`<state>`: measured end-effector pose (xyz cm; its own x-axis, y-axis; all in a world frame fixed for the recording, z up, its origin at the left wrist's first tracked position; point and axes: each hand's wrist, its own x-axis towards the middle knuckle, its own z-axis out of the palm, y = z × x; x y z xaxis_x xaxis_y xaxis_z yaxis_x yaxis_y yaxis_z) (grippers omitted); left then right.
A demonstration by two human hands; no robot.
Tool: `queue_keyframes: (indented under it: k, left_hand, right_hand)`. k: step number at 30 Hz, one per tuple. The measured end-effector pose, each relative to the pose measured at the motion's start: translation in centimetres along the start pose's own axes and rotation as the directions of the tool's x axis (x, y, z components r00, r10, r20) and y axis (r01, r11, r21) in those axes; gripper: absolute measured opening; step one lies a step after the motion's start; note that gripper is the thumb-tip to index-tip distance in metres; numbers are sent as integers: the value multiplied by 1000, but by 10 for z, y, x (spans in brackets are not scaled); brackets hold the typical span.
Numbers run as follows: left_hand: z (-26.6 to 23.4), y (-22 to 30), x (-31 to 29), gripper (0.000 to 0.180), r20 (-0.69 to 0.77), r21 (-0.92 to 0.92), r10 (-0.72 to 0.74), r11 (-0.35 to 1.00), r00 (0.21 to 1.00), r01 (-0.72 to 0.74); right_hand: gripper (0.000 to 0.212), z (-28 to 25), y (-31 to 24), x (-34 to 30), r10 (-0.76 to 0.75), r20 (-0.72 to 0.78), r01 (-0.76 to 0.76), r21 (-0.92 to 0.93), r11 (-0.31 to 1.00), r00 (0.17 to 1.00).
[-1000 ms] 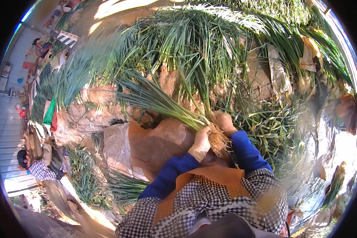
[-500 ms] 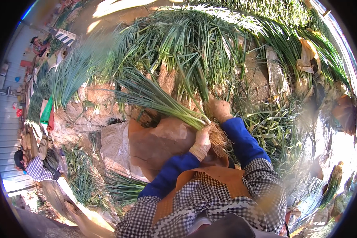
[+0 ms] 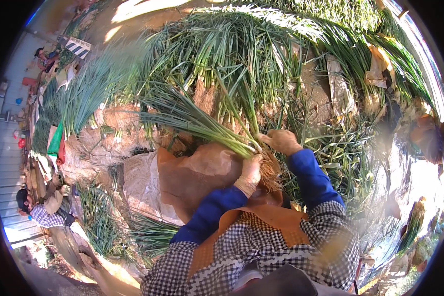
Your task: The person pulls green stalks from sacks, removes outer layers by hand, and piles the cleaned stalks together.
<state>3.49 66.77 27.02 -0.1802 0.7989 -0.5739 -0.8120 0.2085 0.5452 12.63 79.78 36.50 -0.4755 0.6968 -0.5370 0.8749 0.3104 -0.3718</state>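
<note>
My left hand (image 3: pixel 250 170) is closed around a bunch of green onions (image 3: pixel 214 133) just above their roots. The leaves fan out toward the far left, and the tangled brown roots (image 3: pixel 270 172) hang to the right of my fist. My right hand (image 3: pixel 282 142) is beside the bunch, thumb and fingers pinched together at the pale lower end of a green onion stalk (image 3: pixel 254 121). Below the bunch, a brown sheet (image 3: pixel 202 172) covers my lap.
Heaped green onions (image 3: pixel 222 54) lie across the far side, roots toward me. Loose leaves (image 3: pixel 335 163) litter the ground at right. A white sack (image 3: pixel 143 185) lies left of the brown sheet. Another person (image 3: pixel 47 212) sits at far left, near a striped board (image 3: pixel 78 47).
My right hand has shifted slightly right and shows more clearly, its fingertips at the stalk's base. My left hand keeps its grip on the bunch. The person at left has leaned or moved their arms.
</note>
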Motion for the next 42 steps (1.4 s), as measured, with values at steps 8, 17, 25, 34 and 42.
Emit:
queue_keyframes:
  k: [8,17,25,34,42]
  left_hand:
    - [6,2,-7,17,8,-114,-85,990,996,86]
    - [28,20,-10,25,38,-224,-146,963,989,151]
    - [19,30,-14,30,159,-393,-232,877,960,278]
    - [19,44,-24,38,248,-416,-165,872,955,258]
    - [31,50,-23,33,110,-400,-151,898,982,183]
  right_hand:
    - [32,48,23,-23,-299,-238,325,82,942,924]
    - [33,42,160,-45,-16,-273,-60,-267,962,962]
    - [31,53,48,97,-304,-102,144,982,119,947]
    - [33,32,36,19,-493,39,199,885,421,869]
    - [4,38,77,-97,-677,-313,689,-89,720,667]
